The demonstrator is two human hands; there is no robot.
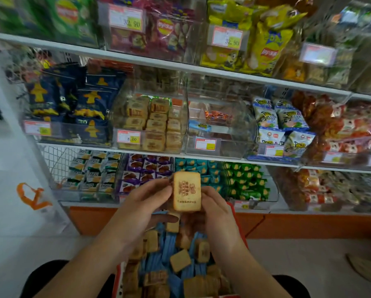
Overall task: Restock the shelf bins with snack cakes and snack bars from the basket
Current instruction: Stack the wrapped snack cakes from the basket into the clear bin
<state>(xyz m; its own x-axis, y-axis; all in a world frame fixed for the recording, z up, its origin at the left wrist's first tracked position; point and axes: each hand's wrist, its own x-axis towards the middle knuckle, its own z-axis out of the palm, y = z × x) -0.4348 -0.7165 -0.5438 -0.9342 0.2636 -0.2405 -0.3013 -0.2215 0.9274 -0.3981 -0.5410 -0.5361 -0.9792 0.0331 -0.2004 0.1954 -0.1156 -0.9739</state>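
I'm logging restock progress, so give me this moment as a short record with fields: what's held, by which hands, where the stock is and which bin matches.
held item: snack cake, upright
left hand: grips the cake's left edge
right hand: grips the cake's right edge
basket: below the hands, holds more cakes and blue bars
matching bin: middle shelf, stacked with similar cakes
next bin: right of it, nearly bare

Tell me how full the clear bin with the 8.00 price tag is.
Nearly full: snack cakes are stacked in the clear bin in columns nearly to its rim.
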